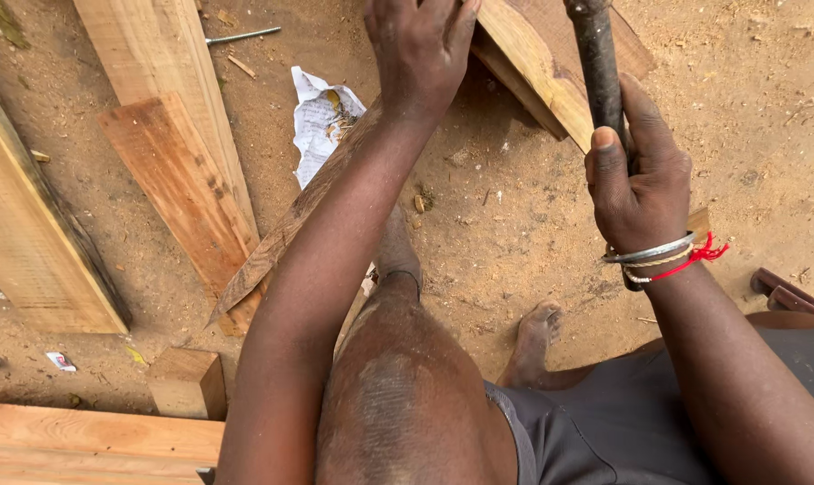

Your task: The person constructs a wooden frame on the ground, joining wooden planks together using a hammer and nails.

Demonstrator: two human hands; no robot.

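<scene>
Bare feet, grey shorts (pixel 605 422), and silver, string and red bracelets (pixel 663 256) on the right wrist.
</scene>
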